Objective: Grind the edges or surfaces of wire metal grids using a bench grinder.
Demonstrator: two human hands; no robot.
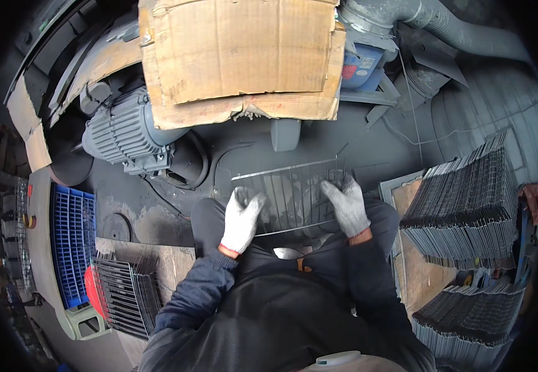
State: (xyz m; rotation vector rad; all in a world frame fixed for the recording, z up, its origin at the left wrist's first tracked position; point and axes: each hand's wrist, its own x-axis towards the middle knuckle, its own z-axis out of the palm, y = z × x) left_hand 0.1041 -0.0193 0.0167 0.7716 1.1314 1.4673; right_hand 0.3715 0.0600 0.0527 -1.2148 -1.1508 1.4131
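Note:
In front of my lap I hold a thin metal wire rack [295,193], a rectangular frame with several bars across it. My left hand [242,214], in a white work glove, is closed round the rack's left side. On the opposite side my right hand [348,206], gloved in greyish white, grips the rack's edge. The rack is tilted, its far edge higher on the right. Some fingertips are hidden behind the wires and gloves.
Large stacks of wire racks [464,201] stand at my right, with another stack [467,316] nearer. Further racks [126,291] lean at my left beside a blue crate [73,242]. Ahead are a cardboard-covered machine [244,56], a grey motor [129,130] and a duct [467,34].

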